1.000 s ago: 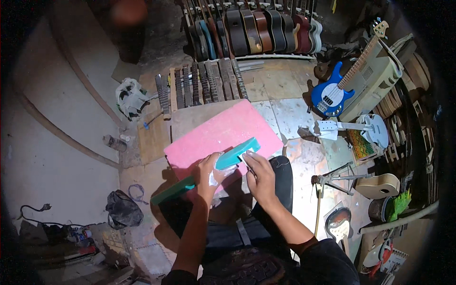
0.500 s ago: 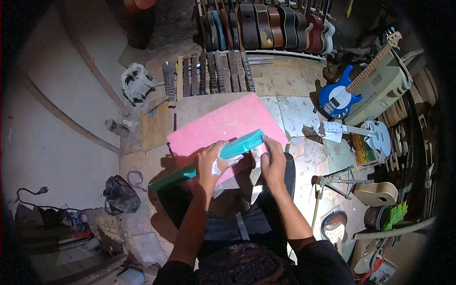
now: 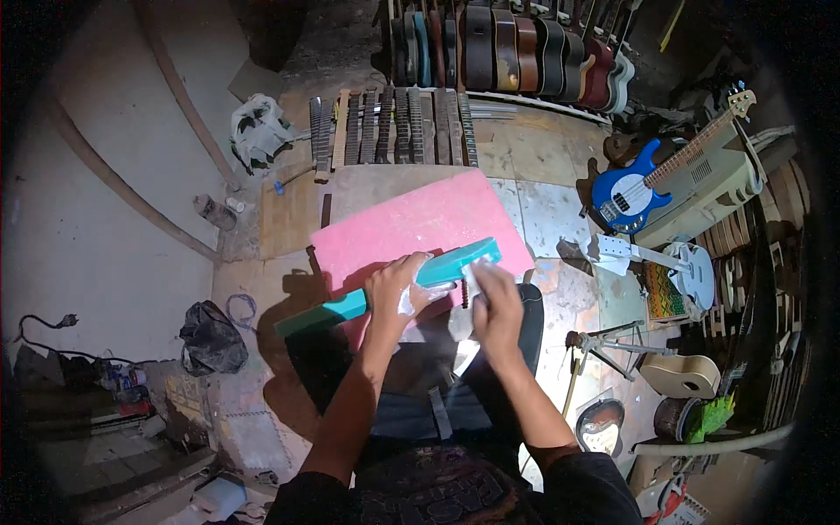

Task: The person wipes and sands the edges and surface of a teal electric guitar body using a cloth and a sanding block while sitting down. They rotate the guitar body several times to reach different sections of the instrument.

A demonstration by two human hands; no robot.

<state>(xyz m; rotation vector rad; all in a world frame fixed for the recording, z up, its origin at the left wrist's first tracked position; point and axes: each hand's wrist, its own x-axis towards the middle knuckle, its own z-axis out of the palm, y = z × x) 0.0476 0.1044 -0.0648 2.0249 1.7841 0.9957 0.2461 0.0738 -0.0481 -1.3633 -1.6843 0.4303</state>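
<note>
My left hand (image 3: 399, 287) wraps round the middle of a long turquoise bar (image 3: 328, 313) with angled faces. Whitish material, cloth or paste, shows about its fingers. The bar slants up to the right over a pink foam-like board (image 3: 411, 219) lying across my lap. At the bar's right end is my right hand (image 3: 499, 311), blurred by motion, its fingers bent against a white cloth-like piece (image 3: 473, 284) pressed to the bar. What this piece is made of cannot be made out.
Several guitar necks (image 3: 385, 127) lie in a row beyond the board, with guitar bodies (image 3: 507, 52) racked behind. A blue bass guitar (image 3: 628, 194) leans at the right, near a white guitar (image 3: 694, 273) and a metal stand (image 3: 604, 346). A black bag (image 3: 213, 337) sits left.
My right hand has shifted left and inward, and now bears with the white piece on the bar's right end. My left hand keeps its hold. The whole view has shifted slightly.
</note>
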